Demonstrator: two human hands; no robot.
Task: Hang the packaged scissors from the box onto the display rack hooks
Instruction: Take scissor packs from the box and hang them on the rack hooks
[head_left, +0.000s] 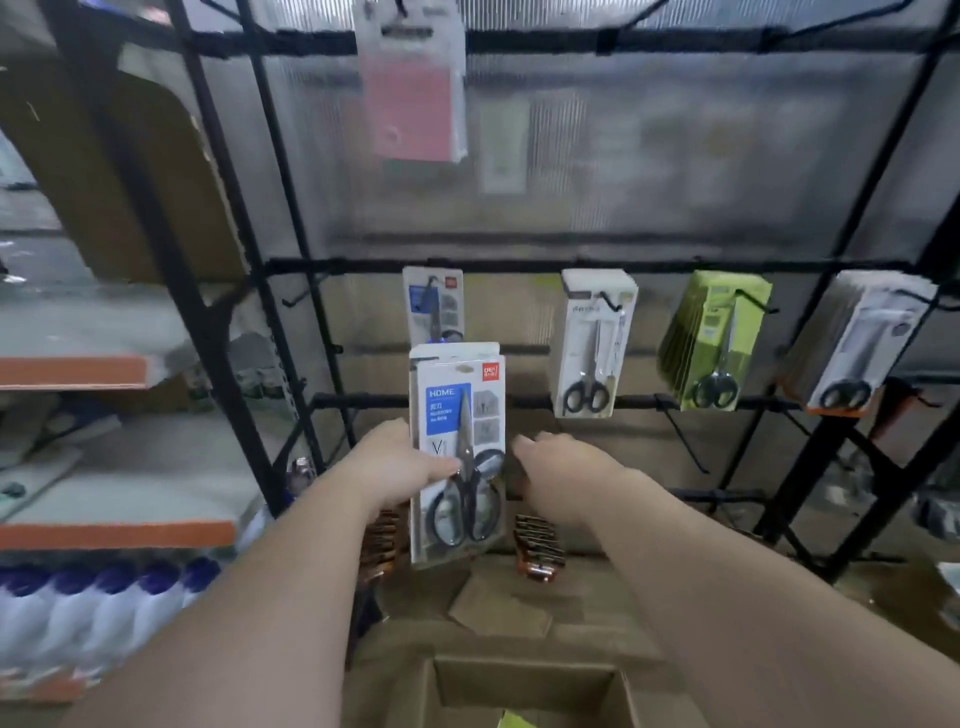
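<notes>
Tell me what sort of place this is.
Most likely a shop or its stockroom. A black display rack carries packaged scissors on hooks, orange-edged shelves stand on the left with bottles below them, and an open cardboard box sits below.

Scissors pack (457, 452): glossy plastic over card. Rack (291, 265): matt black metal. Box (524, 680): matt brown cardboard.

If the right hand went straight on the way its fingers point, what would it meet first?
Most likely the right edge of the white-and-blue carded pack of black-handled scissors, held upright by the left hand. The right hand points up-left at it; depth is unclear.
</notes>
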